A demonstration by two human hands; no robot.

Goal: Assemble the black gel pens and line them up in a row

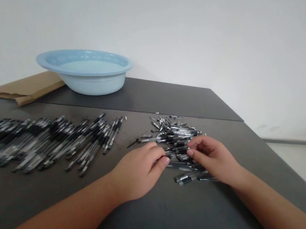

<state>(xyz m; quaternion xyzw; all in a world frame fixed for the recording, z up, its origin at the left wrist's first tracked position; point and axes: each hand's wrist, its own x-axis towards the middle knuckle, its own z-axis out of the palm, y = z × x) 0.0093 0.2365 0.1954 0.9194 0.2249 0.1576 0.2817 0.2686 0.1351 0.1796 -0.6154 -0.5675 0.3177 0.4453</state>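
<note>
My left hand [140, 169] is closed, thumb against curled fingers, at the left side of a loose heap of pens [179, 139]. A slim pen [172, 154] appears to stick out of its grip toward the right, though the pens behind blur its outline. Across from it, my right hand [215, 159] pinches thumb and fingertips together over the heap's right side. Whatever lies in that pinch is too small to make out. The heap's pens have clear barrels and dark grips, and small silvery pieces [161, 121] are scattered at its far end.
A long row of similar pens [43, 142] covers the table's left side, blurred at its far left. Behind stand a light blue basin [95, 83] and a flat brown paper bag [28, 88]. The dark table [165, 222] ends at a slanted right edge; a white wall [185, 27] rises behind.
</note>
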